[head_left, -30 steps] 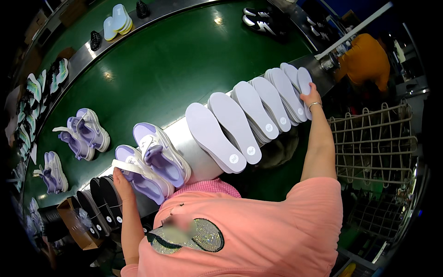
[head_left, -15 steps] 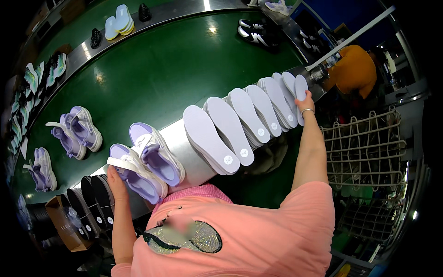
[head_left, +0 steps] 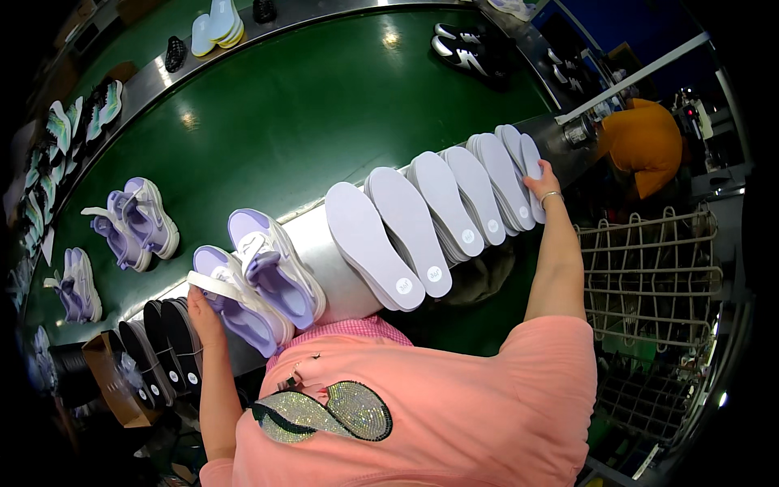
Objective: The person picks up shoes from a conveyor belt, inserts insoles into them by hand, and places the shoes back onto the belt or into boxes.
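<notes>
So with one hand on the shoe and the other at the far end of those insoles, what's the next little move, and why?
Probably the right hand lifts one pale insole from the end of the row and carries it toward the lilac shoe that the left hand touches. That is a guess: the right fingers already rest on that end stack, and the shoe lies at the counter's near edge.

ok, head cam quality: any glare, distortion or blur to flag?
Head view: lamp glare spots on the green conveyor belt; strong fisheye bend along the metal ledge, black vignette corners; row of pale insoles and both hands sharp, far edges soft.
</notes>
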The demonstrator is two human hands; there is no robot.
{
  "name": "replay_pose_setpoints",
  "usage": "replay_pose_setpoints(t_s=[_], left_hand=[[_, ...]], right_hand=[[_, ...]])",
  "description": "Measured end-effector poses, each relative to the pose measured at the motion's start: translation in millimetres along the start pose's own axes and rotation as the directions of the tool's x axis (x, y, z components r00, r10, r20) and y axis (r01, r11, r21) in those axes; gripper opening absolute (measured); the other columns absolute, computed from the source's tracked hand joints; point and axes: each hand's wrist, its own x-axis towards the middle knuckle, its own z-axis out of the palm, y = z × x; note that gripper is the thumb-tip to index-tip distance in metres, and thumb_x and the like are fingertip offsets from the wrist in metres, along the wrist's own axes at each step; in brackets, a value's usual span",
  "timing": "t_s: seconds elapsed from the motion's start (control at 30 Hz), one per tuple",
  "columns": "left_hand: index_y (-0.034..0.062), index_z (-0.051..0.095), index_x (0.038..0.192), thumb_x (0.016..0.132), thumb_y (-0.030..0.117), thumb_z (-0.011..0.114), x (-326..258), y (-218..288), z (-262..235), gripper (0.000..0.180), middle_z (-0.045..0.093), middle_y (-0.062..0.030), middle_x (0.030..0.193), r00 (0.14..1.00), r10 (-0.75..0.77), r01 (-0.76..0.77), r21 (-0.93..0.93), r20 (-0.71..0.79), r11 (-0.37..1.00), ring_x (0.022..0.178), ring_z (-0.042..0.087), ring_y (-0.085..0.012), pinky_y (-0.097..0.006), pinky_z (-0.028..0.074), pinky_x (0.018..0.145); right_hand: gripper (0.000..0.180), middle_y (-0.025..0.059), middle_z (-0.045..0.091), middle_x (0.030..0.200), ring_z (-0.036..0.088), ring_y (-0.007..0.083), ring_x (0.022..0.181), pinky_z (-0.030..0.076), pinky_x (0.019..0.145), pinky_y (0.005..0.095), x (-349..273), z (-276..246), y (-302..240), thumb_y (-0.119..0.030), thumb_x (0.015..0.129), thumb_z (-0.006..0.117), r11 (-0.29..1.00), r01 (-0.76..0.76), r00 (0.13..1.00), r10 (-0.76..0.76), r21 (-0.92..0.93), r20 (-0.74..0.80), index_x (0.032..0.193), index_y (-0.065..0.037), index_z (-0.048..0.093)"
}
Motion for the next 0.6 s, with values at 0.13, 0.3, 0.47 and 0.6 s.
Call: replay_pose_setpoints(t_s=[0.13,0.3,0.47,0.6], left_hand=[[-0.0024,0.048,0.107,0.091,0.033,0.032,4.5,-7.4,-2.9,0.042,0.054,-0.0071,0.100,0.999,-0.023,0.025,-0.056,0.021,0.998,0.090,0.051,-0.0132,-0.026,0.040,0.078],[-0.0028,0.047,0.107,0.091,0.031,0.032,2.8,2.5,3.9,0.041,0.054,-0.0074,0.101,0.999,-0.029,0.030,-0.042,0.037,0.999,0.090,0.051,-0.0130,-0.025,0.039,0.079],[-0.0024,0.047,0.107,0.091,0.032,0.030,-1.9,7.4,2.2,0.041,0.054,-0.0078,0.101,0.997,-0.044,0.048,-0.073,0.062,0.996,0.090,0.051,-0.0130,-0.025,0.040,0.079],[-0.0025,0.047,0.104,0.091,0.033,0.030,-1.4,8.6,4.3,0.041,0.054,-0.0083,0.098,0.995,-0.021,0.032,-0.119,0.093,0.992,0.089,0.052,-0.0147,-0.026,0.041,0.077]], right_hand=[[0.069,0.0202,0.051,0.108,0.051,0.0317,0.098,0.040,0.084,0.0340,0.4,-0.6,1.1,-0.024,0.059,0.068,1.000,0.002,1.000,-0.002,0.010,0.010,0.118,-0.009,0.036],[0.068,0.0185,0.054,0.104,0.053,0.0295,0.095,0.042,0.080,0.0340,2.0,-0.8,2.7,-0.021,0.060,0.069,0.967,0.106,0.974,-0.054,0.230,-0.222,0.118,-0.007,0.037],[0.065,0.0179,0.051,0.108,0.051,0.0271,0.097,0.041,0.081,0.0320,-68.6,-6.6,-88.1,-0.026,0.061,0.068,0.904,0.239,0.971,-0.212,0.355,-0.112,0.115,-0.004,0.039],[0.065,0.0190,0.051,0.108,0.051,0.0285,0.097,0.039,0.083,0.0329,-156.8,-6.2,-151.2,-0.026,0.060,0.066,0.893,0.152,0.967,-0.222,0.423,0.122,0.115,-0.003,0.040]])
